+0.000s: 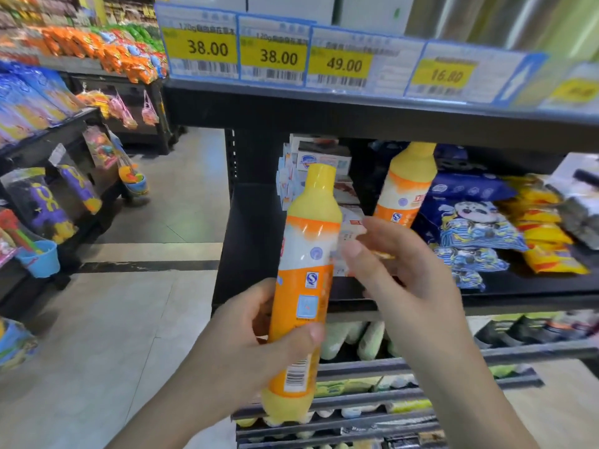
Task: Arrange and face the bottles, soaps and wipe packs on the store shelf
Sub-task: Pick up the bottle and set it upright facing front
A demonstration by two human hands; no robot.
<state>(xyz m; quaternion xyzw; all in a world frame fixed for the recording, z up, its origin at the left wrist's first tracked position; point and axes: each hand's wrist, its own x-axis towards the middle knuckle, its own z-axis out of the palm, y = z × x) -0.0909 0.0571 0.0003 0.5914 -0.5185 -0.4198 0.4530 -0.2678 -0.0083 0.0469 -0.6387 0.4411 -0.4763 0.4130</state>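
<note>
The left hand grips a yellow dish-soap bottle around its lower orange label, thumb across the front and fingers curled behind, holding it nearly upright in front of the shelf edge. Just right of that bottle, the right hand hovers with fingers loosely spread and lightly bent, holding nothing; its fingertips lie close beside the bottle's white label band. Beyond the right hand, a second yellow bottle leans on the shelf. Behind the held bottle's neck stand stacked soap boxes. To the right of the right hand lie blue wipe packs and yellow packs.
</note>
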